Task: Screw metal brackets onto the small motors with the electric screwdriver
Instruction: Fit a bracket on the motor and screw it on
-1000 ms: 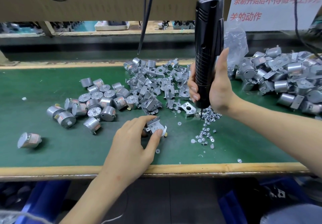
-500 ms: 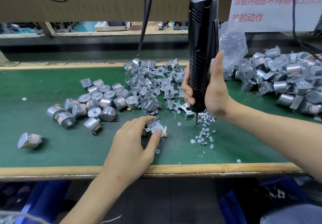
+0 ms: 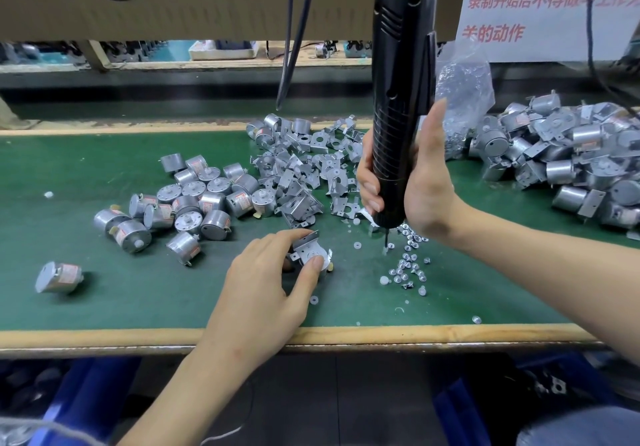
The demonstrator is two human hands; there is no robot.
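A person's left hand (image 3: 263,293) rests on a green worktop (image 3: 104,307) near the middle of the view, its fingers (image 3: 277,237) and thumb pinching a small motor (image 3: 317,256) topped by a metal bracket (image 3: 305,239). At 1 o'clock from it, the right hand (image 3: 426,185) curls its fingers round an upright black electric screwdriver (image 3: 398,99), whose bit points down into loose screws (image 3: 408,265) at 3 o'clock from the motor. Bare motors (image 3: 194,199) lie heaped at 10 o'clock, loose brackets (image 3: 304,168) at 12 o'clock, and bracketed motors (image 3: 571,168) far out at 2 o'clock.
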